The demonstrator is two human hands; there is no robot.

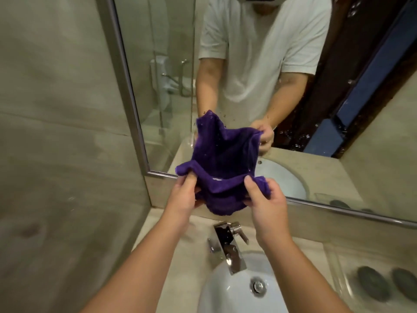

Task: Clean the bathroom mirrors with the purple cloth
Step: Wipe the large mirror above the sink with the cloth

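Between two hands [182,197] [268,204], one purple cloth [221,199]

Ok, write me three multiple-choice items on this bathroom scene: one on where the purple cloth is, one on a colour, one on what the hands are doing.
1. Where is the crumpled purple cloth?
A. Held up in front of the steel-framed wall mirror, clear of the chrome faucet.
B. Draped over that faucet.
C. Lying on the floor.

2. What colour is the round ceramic sink basin?
A. Black.
B. Green.
C. White.

3. How do the left hand and right hand stand to the cloth?
A. Only the left grips it.
B. Both grip its edge.
C. Neither touches it.

Answers:
1 A: it hangs between the hands, with a gap above the faucet.
2 C: the bowl around the drain is white.
3 B: a thumb of each hand presses on the cloth's upper edge.
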